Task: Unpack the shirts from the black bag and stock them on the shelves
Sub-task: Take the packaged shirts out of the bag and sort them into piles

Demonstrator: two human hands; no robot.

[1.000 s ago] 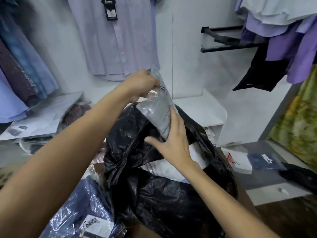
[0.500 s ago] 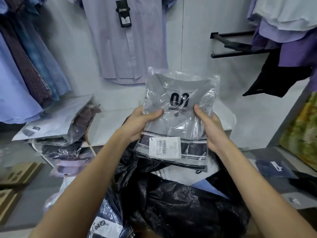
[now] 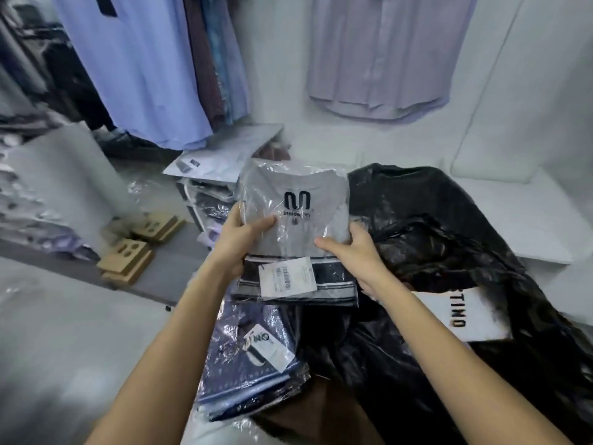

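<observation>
Since half a second ago the packed grey shirt (image 3: pixel 293 226) has swung left, away from above the black bag (image 3: pixel 449 252), and the view has turned left with it, so the hanging blue shirt (image 3: pixel 134 69) now fills the upper left and the lilac shirt (image 3: pixel 382 53) hangs at upper right. Both hands still hold the packet flat, logo up. The left hand (image 3: pixel 239 244) grips its left edge, thumb curled on top and fingers hidden beneath. The right hand (image 3: pixel 354 253) grips the right edge the same way, thumb lying across the plastic. A white price tag (image 3: pixel 287 277) sits on the dark striped lower end of the packet. Just below it, a navy patterned shirt (image 3: pixel 253 361) in plastic lies beside the bag's left side. The bag is crumpled open to the right, a white box (image 3: pixel 465 314) with dark letters showing in its mouth. Beyond the packet, a stack of wrapped shirts (image 3: pixel 211 175) rests by the wall on the white shelf (image 3: pixel 513 213). Brown cardboard pieces (image 3: pixel 134 252) lie on the floor at left.
</observation>
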